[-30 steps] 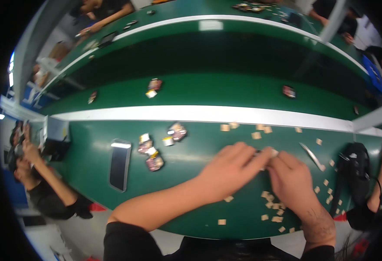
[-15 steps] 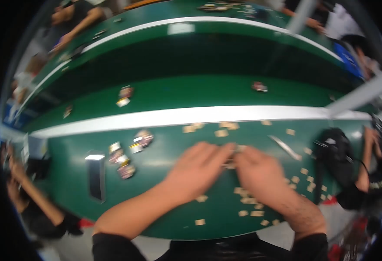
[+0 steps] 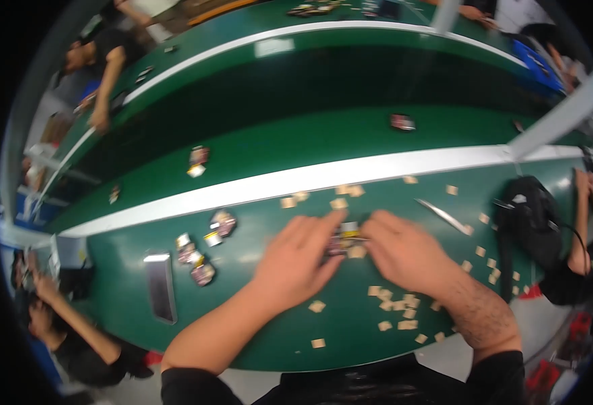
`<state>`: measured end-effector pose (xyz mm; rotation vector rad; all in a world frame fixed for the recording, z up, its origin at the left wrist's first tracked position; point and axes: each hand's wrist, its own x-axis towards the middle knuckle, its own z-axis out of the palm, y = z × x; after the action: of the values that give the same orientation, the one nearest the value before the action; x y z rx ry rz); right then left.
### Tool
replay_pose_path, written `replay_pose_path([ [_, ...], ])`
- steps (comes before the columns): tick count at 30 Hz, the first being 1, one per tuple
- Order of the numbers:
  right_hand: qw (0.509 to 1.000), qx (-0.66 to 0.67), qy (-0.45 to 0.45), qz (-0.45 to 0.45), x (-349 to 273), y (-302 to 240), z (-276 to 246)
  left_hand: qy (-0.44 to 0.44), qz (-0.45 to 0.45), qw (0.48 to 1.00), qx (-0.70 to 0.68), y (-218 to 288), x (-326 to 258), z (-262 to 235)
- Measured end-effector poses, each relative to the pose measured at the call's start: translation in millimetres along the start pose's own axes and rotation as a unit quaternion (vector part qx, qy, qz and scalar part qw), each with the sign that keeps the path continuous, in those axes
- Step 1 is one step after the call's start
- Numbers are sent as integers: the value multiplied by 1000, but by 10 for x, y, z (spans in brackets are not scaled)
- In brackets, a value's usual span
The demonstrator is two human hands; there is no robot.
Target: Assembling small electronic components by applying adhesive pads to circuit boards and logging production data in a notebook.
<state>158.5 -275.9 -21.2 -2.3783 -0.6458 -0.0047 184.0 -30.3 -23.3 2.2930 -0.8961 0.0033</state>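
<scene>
My left hand (image 3: 296,255) is closed round a small dark-and-pink bundle (image 3: 335,246), which its fingers partly cover. A white-and-yellow tab (image 3: 350,231) sticks out of the bundle toward my right hand (image 3: 403,251). The right fingers are pinched together at the tab's right side; what lies between their tips is too small to make out. Just under the tab is a beige square piece (image 3: 356,252). Several more beige squares (image 3: 396,305) lie scattered on the green table (image 3: 263,344) below and right of my right hand.
Similar bundles (image 3: 203,273) and a phone-like dark slab (image 3: 161,288) lie left. A slim pale tool (image 3: 443,216) and a black bag (image 3: 531,223) are right. A white ledge (image 3: 296,174) crosses behind. A co-worker's forearm (image 3: 80,320) is left; another's arm (image 3: 578,223) is right.
My hands have drawn slightly apart, and the bundle with its white-and-yellow tab now shows between them. The whole view has tilted a little. A far co-worker's arm has swung down.
</scene>
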Motion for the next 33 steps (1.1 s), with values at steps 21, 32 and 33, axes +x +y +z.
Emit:
replay_pose_path([
  [21,985,-165,42,-43,-8,-203,47,17,77,997,8,18,-29,25],
  [32,998,-33,45,25,20,-136,80,25,69,997,13,45,23,43],
  [33,998,34,45,40,33,-111,75,22,59,998,26,41,7,16],
])
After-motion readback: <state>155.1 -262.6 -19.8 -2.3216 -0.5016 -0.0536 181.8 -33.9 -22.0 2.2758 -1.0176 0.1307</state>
